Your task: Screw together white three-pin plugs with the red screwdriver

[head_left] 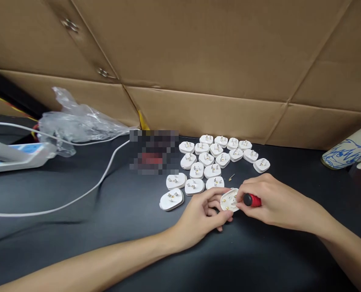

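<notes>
White, rounded plastic plug housing (226, 199), interior facing up, just in front of clustered white plastic three-pin plugs (212, 173). Left hand (203, 213) grasps housing's left side, thumb and fingers; right hand (268, 199), at right edge, grips red-and-black cylindrical tool handle (253, 200).

Black tabletop (131, 207), 19 white plugs (212, 172), 1 metal pin (230, 179)

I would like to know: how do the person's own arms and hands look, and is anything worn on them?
The left hand and right hand are bare, with no gloves, and no ring or watch is visible. The left forearm and right forearm show no sleeve within the picture.
</notes>
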The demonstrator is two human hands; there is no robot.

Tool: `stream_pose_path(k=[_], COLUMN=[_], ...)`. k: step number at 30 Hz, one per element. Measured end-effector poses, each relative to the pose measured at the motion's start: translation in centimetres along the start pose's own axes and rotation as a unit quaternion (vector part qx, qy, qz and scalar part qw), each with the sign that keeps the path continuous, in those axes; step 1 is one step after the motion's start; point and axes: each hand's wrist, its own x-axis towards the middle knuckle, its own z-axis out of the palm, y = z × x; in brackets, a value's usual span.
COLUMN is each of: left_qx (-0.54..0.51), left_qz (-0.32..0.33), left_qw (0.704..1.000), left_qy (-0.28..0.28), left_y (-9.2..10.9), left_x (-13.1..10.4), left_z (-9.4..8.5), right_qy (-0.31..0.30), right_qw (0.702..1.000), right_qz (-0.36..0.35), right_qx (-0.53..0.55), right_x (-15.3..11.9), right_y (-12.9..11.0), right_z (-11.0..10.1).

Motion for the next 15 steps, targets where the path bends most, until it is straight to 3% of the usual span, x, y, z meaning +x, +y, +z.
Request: stream_pose_path(k=[15], left_qx=[0.102], left_qz=[0.046], left_qw=[0.993], left_qy=[0.045], left_y=[0.5], left_x=[-0.3], left_z=[0.3], right_qy=[0.018], right_qw=[0.999], right_qz=[0.039], right_qx=[-0.021], right_x=[-0.1], right_y=[-0.9], right_z=[2.0])
